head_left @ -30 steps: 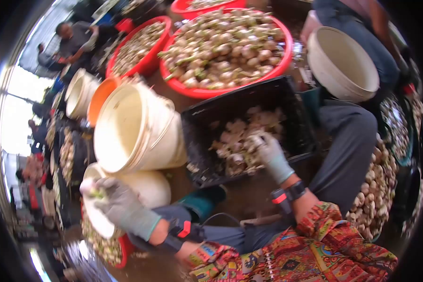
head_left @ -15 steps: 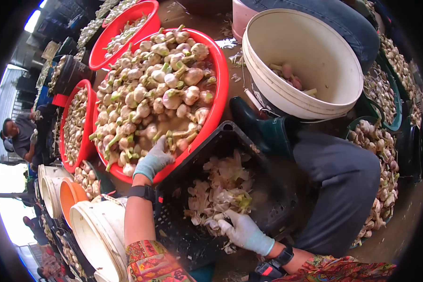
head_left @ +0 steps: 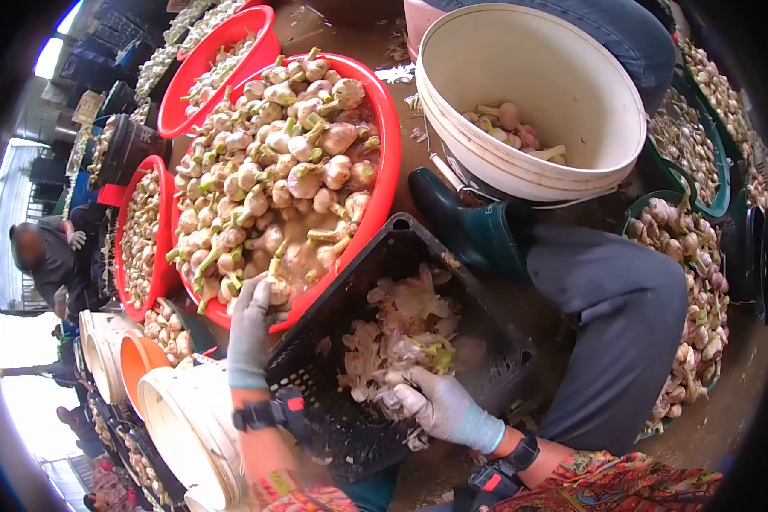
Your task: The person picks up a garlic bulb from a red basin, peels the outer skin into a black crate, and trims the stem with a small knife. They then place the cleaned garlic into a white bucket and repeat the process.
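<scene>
My left hand (head_left: 252,328), in a wet pale glove, is closed around a garlic bulb (head_left: 277,288) with a green stem at the near rim of a red tub (head_left: 390,145). Many garlic bulbs (head_left: 303,181) are heaped in brownish water inside that tub. My right hand (head_left: 452,411), also gloved, is curled shut over a black crate (head_left: 495,328). Whatever its fingers grip is too small and hidden to name. Below and beside this hand, papery garlic peels (head_left: 410,328) lie piled in the crate.
A white bucket (head_left: 606,128) holding a few bulbs stands beyond the crate, beside a green boot (head_left: 469,226). More garlic (head_left: 691,256) fills containers at right. Other white buckets (head_left: 175,427) and an orange bucket (head_left: 141,363) stand at left. Another person (head_left: 55,256) works farther off.
My left hand has drawn back from the water toward the tub's near rim and now has a garlic bulb in it. My right hand stays over the peels, nearly unmoved.
</scene>
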{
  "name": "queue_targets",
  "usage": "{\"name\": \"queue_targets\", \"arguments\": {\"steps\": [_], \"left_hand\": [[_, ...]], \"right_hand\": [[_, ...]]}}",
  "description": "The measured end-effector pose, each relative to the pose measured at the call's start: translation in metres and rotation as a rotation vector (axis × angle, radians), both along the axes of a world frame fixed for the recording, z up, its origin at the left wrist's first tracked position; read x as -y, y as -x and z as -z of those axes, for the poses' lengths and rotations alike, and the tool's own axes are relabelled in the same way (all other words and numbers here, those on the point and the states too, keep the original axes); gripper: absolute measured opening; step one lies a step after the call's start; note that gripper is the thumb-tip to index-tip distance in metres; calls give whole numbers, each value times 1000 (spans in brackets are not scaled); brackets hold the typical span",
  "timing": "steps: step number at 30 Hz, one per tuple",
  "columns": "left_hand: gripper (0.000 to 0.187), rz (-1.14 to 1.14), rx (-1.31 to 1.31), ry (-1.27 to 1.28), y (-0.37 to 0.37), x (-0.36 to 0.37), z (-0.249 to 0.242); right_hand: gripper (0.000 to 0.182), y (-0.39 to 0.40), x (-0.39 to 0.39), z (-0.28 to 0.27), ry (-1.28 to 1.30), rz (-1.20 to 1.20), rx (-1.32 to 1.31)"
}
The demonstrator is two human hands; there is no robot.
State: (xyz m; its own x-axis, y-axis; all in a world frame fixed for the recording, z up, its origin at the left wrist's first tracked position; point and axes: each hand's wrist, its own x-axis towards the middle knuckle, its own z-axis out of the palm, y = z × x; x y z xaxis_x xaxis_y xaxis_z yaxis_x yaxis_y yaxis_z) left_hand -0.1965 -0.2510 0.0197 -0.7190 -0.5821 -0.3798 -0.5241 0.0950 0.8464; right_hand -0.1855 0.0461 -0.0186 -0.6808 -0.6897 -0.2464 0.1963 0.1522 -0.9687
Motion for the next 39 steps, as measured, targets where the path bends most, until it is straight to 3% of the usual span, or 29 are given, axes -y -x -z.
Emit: {"name": "queue_targets", "arguments": {"steps": [1, 3, 5, 6, 9, 10, 13, 18, 21, 23, 24, 25, 27, 28, 30, 31, 33, 35, 37, 39], "left_hand": [[43, -180, -99, -109, -22, -14, -3], [47, -185, -359, -288, -59, -61, -13], [51, -456, -320, -436, -98, -119, -20], [52, -511, -345, -476, -114, -142, -17], [51, -690, -297, -496, -158, -194, -18], [50, -738, -232, -390, -167, -208, -21], [49, -880, -191, -322, -188, -231, -23], [52, -805, -170, -214, -204, -238, -11], [51, -722, -177, -96, -201, -240, -10], [51, -686, -192, -46, -200, -238, -10], [51, -661, -192, -113, -203, -237, -9], [51, -637, -189, -181, -206, -235, -8], [50, -626, -185, -287, -207, -232, -9], [49, -621, -180, -392, -207, -232, -8], [49, -687, -173, -462, -202, -232, -5], [48, -750, -163, -522, -200, -232, -3], [47, -695, -197, -586, -205, -228, 2], [57, -592, -103, -484, -206, -228, 2], [59, -535, -108, -460, -205, -228, -2], [62, -477, -118, -439, -206, -228, -2]], "right_hand": [[39, -4, -2, -1, 50, -29, 23], [43, -4, -3, -18, 106, -13, -114], [48, -3, -7, -39, 30, -156, -216], [50, -11, -8, -36, 113, -153, -263], [51, -33, -14, -35, 81, -410, -405], [48, -43, -13, -34, 15, -482, -487], [48, -58, -14, -39, -89, -703, -469], [40, -69, -18, -41, -151, -738, -522], [34, -68, -18, -34, -139, -708, -416], [30, -71, -15, -18, 38, -517, -112], [29, -65, -15, -17, 8, -572, 24], [32, -56, -15, -22, 22, -612, -7], [33, -33, -21, -48, -239, -744, -255], [33, -36, -21, -42, -245, -744, -254], [35, -43, -21, -30, -65, -537, -646], [35, -43, -19, -29, -72, -538, -640], [37, -42, -15, -29, -149, -713, -559], [35, -37, -15, -20, -139, -716, -506], [37, -29, -15, -11, -48, -767, 33], [32, -30, -15, -3, 32, -723, 166]]}}
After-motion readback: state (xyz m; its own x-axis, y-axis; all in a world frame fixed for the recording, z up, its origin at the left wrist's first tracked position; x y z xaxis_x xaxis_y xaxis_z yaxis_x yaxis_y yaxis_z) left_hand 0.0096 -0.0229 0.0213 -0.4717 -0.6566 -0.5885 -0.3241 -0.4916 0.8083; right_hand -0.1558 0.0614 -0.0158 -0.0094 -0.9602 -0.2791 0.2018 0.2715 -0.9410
